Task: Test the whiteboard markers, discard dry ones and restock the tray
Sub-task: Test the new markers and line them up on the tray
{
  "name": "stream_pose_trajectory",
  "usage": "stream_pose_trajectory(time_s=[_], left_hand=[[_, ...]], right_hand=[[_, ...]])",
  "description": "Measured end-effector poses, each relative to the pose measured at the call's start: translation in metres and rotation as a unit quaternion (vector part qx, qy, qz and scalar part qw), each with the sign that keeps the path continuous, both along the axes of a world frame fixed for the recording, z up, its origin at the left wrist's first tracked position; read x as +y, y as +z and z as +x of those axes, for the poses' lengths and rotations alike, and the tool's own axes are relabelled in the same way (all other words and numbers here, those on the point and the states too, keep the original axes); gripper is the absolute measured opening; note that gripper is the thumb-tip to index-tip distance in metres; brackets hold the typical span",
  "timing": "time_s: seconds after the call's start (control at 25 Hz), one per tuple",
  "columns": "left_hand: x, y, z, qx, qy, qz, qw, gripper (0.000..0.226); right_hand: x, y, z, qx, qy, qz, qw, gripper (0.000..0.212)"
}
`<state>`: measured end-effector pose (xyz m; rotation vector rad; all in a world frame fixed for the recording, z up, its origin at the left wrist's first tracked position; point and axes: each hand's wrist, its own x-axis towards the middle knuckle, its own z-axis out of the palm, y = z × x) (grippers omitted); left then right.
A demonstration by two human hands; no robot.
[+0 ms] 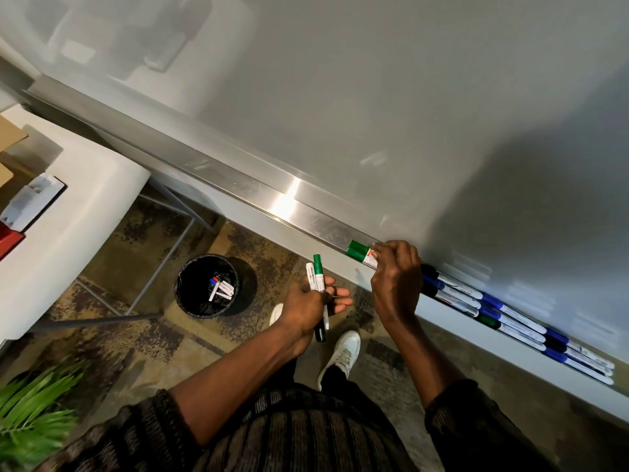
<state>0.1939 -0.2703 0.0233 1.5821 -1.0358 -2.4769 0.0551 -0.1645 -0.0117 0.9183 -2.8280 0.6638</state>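
My left hand (311,306) grips two markers (318,284): one with a green cap pointing up, the other with a black cap pointing down. My right hand (396,277) pinches two green-capped markers (359,251) that lie on the metal tray (238,185) under the whiteboard (374,97). To the right of that hand, several blue-, black- and green-capped markers (510,316) lie in rows along the tray. A black bin (206,286) on the floor holds several discarded markers.
A white table (68,226) stands at the left with boxes and a white device on it. Its metal legs reach the floor near the bin. A green plant (30,403) is at the bottom left. My white shoes stand below the tray.
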Motion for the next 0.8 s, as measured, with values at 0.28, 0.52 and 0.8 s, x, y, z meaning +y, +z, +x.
stream_pose_trajectory(time_s=[0.28,0.52,0.8], left_hand=[[0.004,0.003,-0.015,0.064,0.075,0.098,0.990,0.024],[0.013,0.013,-0.022,0.106,0.032,0.127,0.986,0.027],[0.014,0.020,-0.028,0.128,0.036,0.129,0.983,0.035]], right_hand=[[0.013,0.042,0.054,-0.328,-0.003,-0.152,0.932,0.011],[0.020,0.038,0.058,-0.473,-0.080,-0.199,0.854,0.022],[0.032,0.050,0.040,-0.528,-0.054,-0.278,0.801,0.027]])
